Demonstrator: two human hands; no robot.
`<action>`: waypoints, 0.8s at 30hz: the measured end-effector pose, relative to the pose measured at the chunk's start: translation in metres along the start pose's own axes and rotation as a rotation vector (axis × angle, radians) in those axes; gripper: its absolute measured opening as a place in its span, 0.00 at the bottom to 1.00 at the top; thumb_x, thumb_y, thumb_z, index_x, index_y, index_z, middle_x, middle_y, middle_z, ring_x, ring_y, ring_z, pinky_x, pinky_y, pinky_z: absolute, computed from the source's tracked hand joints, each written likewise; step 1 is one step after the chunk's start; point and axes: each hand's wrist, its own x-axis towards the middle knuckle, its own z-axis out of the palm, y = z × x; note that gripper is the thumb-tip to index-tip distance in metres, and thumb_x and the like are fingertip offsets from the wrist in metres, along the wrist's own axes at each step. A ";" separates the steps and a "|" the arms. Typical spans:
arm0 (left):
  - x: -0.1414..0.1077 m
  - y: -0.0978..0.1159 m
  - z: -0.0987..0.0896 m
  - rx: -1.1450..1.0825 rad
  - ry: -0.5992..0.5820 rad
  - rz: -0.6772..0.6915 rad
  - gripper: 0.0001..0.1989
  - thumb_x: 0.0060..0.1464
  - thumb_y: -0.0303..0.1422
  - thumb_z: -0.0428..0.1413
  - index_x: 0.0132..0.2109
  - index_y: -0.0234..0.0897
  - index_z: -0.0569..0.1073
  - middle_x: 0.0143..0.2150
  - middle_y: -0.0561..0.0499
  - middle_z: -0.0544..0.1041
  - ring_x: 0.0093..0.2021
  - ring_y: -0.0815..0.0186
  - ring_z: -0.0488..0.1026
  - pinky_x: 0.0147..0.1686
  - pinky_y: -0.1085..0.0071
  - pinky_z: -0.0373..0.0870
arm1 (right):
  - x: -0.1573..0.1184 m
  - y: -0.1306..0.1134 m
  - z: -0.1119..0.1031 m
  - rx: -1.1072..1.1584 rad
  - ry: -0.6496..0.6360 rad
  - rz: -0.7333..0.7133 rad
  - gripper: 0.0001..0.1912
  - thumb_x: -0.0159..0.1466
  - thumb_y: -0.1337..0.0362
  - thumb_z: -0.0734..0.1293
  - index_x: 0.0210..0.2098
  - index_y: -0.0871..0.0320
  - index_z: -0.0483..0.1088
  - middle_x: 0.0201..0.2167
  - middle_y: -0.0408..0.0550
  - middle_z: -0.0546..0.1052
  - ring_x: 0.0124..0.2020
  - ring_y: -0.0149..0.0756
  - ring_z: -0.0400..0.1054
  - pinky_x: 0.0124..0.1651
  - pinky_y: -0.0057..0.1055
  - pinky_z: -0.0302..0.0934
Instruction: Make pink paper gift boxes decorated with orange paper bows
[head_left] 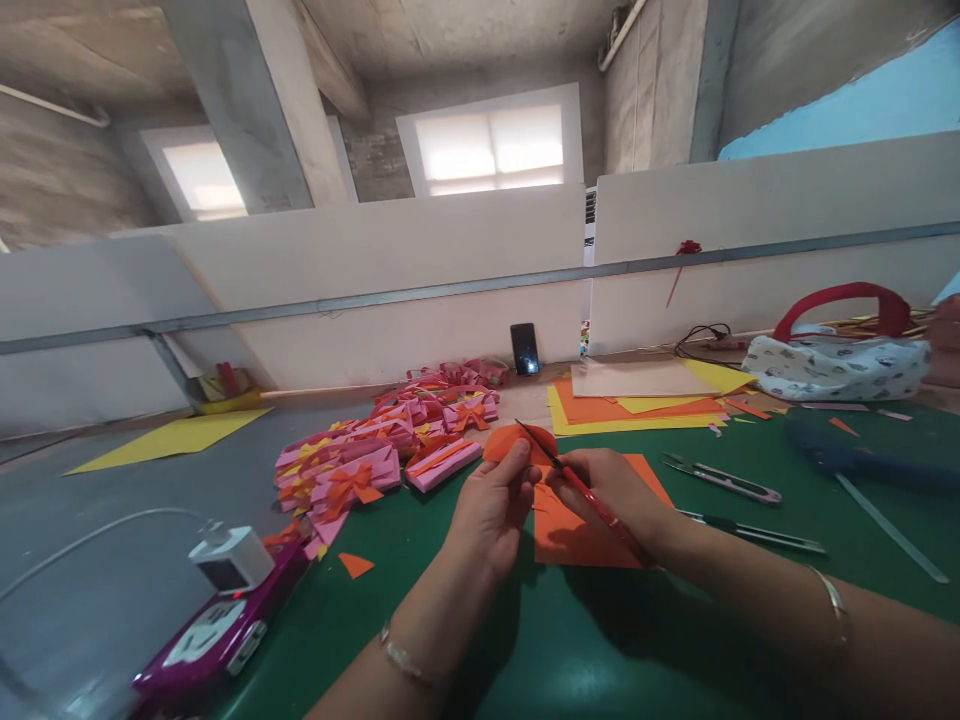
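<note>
My left hand [499, 495] pinches a rounded piece of orange paper [501, 438] between thumb and fingers. Closed around red-handled scissors [592, 497], my right hand [611, 490] holds their dark blades against that paper, pointing up and to the left. Beneath the right hand, a flat orange sheet [559, 540] lies on the green mat [420, 620]. A heap of pink paper pieces with orange and yellow bows [352, 485] is left of my hands.
Right of my hands lie a pair of snips [724, 480] and a craft knife [757, 532]. Behind are stacked coloured sheets [630, 410], a phone [524, 349] and a patterned bag [836, 367]. A purple power strip [225, 635] with a white charger [231, 558] sits front left.
</note>
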 end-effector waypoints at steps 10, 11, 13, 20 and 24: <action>0.004 -0.005 -0.004 0.064 -0.097 -0.039 0.07 0.45 0.26 0.62 0.32 0.30 0.73 0.25 0.54 0.72 0.19 0.79 0.66 0.15 0.86 0.60 | -0.001 -0.010 -0.008 0.185 -0.074 0.049 0.02 0.51 0.69 0.59 0.24 0.58 0.63 0.15 0.37 0.62 0.19 0.27 0.54 0.23 0.23 0.49; 0.004 -0.006 -0.004 0.073 -0.109 -0.037 0.07 0.45 0.26 0.62 0.33 0.30 0.73 0.25 0.54 0.72 0.19 0.79 0.66 0.15 0.86 0.59 | -0.001 -0.011 -0.008 0.196 -0.083 0.055 0.03 0.50 0.69 0.59 0.24 0.58 0.63 0.15 0.37 0.62 0.19 0.27 0.54 0.23 0.23 0.49; 0.005 -0.006 -0.005 0.084 -0.131 -0.022 0.07 0.45 0.27 0.62 0.33 0.30 0.73 0.25 0.54 0.72 0.18 0.80 0.64 0.14 0.86 0.58 | -0.001 -0.012 -0.008 0.194 -0.088 0.056 0.04 0.50 0.71 0.59 0.25 0.58 0.63 0.17 0.37 0.63 0.19 0.27 0.54 0.23 0.23 0.48; 0.004 -0.006 -0.003 0.066 -0.122 -0.019 0.06 0.45 0.25 0.62 0.33 0.30 0.74 0.24 0.55 0.72 0.18 0.80 0.65 0.14 0.85 0.58 | 0.000 -0.009 -0.007 0.154 -0.096 0.036 0.08 0.51 0.72 0.60 0.32 0.61 0.67 0.25 0.41 0.67 0.25 0.28 0.57 0.27 0.24 0.51; 0.002 -0.003 0.000 0.021 -0.081 -0.058 0.01 0.49 0.22 0.58 0.31 0.30 0.73 0.24 0.54 0.72 0.17 0.80 0.66 0.13 0.87 0.59 | 0.001 -0.008 -0.007 0.119 -0.085 0.038 0.07 0.53 0.72 0.60 0.32 0.62 0.66 0.25 0.41 0.67 0.25 0.28 0.57 0.27 0.24 0.51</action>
